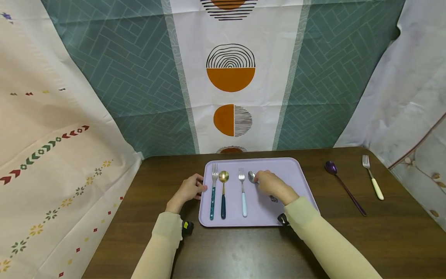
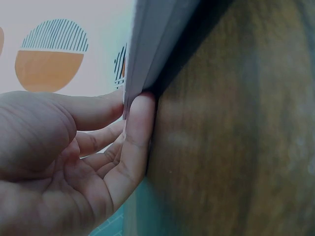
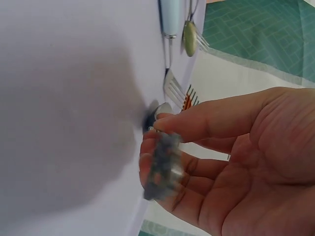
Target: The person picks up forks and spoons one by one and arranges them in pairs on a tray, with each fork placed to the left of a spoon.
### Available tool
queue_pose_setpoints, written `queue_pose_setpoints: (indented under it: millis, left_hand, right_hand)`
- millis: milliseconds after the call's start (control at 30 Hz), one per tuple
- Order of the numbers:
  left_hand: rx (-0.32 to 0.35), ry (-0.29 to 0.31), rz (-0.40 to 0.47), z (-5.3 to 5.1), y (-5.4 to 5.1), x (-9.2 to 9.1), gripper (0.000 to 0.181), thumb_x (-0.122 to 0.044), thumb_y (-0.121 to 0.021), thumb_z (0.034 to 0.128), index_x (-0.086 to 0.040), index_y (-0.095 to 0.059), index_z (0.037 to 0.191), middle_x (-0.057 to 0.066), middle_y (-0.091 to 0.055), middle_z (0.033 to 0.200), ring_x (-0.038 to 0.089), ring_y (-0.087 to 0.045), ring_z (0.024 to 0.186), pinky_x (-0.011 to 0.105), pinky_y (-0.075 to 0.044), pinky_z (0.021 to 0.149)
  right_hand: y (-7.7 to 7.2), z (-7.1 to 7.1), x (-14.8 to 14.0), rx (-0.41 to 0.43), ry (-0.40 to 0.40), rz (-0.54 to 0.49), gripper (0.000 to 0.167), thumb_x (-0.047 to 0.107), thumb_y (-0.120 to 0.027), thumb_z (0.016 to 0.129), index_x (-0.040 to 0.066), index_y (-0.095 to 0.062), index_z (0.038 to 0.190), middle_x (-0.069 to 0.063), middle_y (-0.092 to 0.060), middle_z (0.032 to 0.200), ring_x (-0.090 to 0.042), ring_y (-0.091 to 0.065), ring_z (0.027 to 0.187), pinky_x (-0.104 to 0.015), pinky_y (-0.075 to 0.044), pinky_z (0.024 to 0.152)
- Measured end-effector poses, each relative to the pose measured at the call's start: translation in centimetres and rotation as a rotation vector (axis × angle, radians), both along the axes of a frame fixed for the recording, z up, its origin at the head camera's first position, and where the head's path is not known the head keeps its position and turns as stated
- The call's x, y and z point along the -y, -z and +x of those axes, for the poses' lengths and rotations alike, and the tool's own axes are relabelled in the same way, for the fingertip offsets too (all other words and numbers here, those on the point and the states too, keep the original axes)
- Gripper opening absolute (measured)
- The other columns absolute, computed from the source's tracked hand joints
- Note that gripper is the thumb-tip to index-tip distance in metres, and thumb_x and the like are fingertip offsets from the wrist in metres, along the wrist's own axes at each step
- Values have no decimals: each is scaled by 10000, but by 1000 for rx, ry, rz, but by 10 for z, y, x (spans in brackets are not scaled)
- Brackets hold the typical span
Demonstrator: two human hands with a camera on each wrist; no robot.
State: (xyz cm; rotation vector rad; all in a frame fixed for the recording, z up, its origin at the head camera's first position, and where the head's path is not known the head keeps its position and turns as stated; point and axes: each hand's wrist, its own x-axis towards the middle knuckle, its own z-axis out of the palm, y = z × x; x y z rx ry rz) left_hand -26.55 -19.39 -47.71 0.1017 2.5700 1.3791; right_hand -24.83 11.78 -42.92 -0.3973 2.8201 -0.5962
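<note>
My left hand (image 1: 186, 192) grips the left rim of a lilac tray (image 1: 258, 217); in the left wrist view the thumb is at the rim and a finger (image 2: 141, 120) tucks under it. Over the tray's right half, my right hand (image 1: 271, 183) pinches a spoon (image 1: 251, 176) by its neck. The spoon's dark patterned handle (image 3: 165, 167) is blurred in the right wrist view, its bowl close to the tray surface. To its left on the tray lie a light-blue-handled fork (image 1: 244, 205), a gold spoon with a dark green handle (image 1: 223, 205) and a teal-handled fork (image 1: 212, 197).
Right of the tray, a purple long-handled spoon (image 1: 348, 190) and a fork with a cream handle (image 1: 377, 188) lie on the brown wooden table (image 1: 230, 252). Patterned cloths (image 1: 146, 77) hang behind the table and at both sides.
</note>
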Motion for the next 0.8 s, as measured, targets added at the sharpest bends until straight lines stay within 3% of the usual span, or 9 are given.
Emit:
queue_pose_setpoints:
  millis: [233,433,600,800]
  left_hand:
    - [3,-8,0,0,0,-1,344,-2,-691,984,57,-553,1294,150,-599,948,214,-655,755,352,-638,649]
    - [5,-7,1,1,-1,-2,354,0,-687,986,56,-551,1308,150,-600,952,209,-655,757,350,-638,655]
    - [7,-9,-1,2,-3,-2,353,-7,-688,989,53,-551,1309,152,-592,958,221,-654,775,352,-639,661]
    - [7,-10,-1,2,-2,-2,356,-11,-689,989,52,-551,1311,151,-594,959,221,-655,777,351,-639,659]
  right_hand:
    - [3,-1,3,29,-16,-2,337,-116,-503,944,-53,-729,1186,-215,-719,1051,-200,-561,701,-299,-499,603]
    - [4,-5,9,97,17,-27,400,-108,-481,957,-79,-652,1319,-260,-698,1178,-195,-643,610,-296,-555,517]
    - [8,-10,14,137,59,-52,409,-133,-489,944,-100,-621,1330,-311,-687,1135,-206,-658,497,-311,-570,479]
    - [12,-13,20,170,92,-71,279,-146,-534,923,-93,-641,1174,-221,-668,825,-198,-649,467,-301,-567,458]
